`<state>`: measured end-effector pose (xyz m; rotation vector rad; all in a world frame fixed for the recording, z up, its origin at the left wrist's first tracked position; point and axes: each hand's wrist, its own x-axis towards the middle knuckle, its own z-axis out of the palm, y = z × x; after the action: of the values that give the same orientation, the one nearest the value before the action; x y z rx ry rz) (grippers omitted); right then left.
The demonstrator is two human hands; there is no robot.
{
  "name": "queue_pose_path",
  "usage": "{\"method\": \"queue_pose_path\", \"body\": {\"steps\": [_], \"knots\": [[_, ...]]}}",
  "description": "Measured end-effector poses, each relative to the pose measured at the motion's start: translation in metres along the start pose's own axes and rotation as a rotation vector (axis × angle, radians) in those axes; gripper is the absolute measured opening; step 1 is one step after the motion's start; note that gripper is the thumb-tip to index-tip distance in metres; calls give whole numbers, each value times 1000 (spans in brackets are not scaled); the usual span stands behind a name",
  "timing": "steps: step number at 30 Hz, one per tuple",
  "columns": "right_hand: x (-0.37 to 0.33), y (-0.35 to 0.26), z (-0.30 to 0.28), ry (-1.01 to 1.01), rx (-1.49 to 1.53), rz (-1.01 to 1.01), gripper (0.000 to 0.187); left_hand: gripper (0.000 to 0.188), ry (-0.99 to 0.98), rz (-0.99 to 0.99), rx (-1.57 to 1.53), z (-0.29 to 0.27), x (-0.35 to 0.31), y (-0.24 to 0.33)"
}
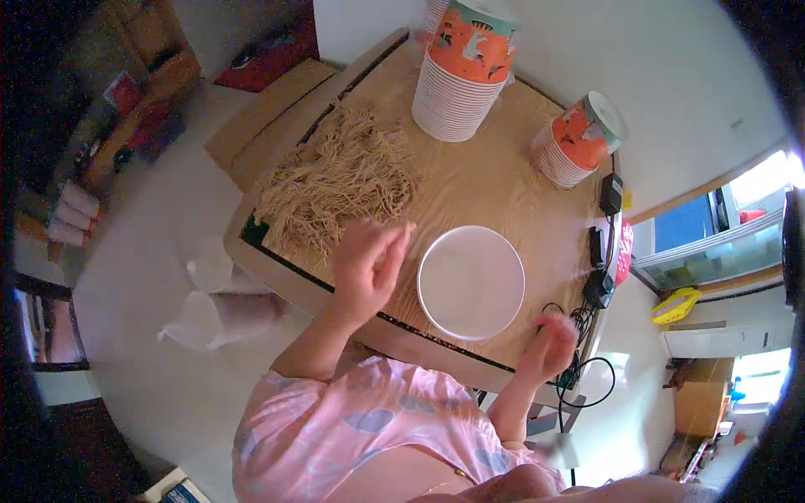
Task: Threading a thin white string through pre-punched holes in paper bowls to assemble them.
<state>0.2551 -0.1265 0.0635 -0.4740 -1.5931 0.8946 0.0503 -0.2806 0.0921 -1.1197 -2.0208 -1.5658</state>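
Note:
A large white paper bucket (471, 283) stands upright near the table's front edge, its round mouth facing up and nothing visible inside. My left hand (369, 267) hovers left of it, in front of a heap of tan, stringy cords (344, 180). Its fingers are loosely bent, with a gap to the thumb and nothing seen between them. To the bucket's lower right, my right hand (553, 344) is raised by the table edge, apart from the bucket. Motion smears its fingers, so I cannot make out whether they hold anything.
A tall stack of nested paper buckets (457, 96) stands at the table's back, and a shorter stack (574, 142) at the back right. Black adapters (599, 289) and tangled cables line the right edge. White containers (222, 318) lie on the floor at left, near a cardboard box (260, 126).

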Motion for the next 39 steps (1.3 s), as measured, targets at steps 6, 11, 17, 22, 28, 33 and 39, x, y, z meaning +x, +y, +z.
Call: {"method": "queue_pose_path", "body": {"steps": [6, 11, 17, 22, 28, 33, 39], "knots": [[88, 107, 36, -93, 19, 323, 19, 17, -80, -386, -115, 52, -82, -93], [151, 246, 61, -247, -11, 446, 30, 14, -269, -272, 31, 76, -123, -111], [204, 289, 101, -276, -760, 62, 33, 12, -414, -458, -44, 74, -123, -108], [201, 261, 123, -483, -937, 205, 38, 12, -327, -392, -86, 79, -125, -115], [184, 279, 121, -349, -959, 55, 52, 12, -266, -318, -111, 76, -118, -108], [190, 281, 115, -355, -1014, -39, 53, 10, -350, -270, -11, 60, -87, -89], [197, 254, 136, -351, -565, 421, 39, 9, -315, -250, 52, 57, -97, -91]]}}
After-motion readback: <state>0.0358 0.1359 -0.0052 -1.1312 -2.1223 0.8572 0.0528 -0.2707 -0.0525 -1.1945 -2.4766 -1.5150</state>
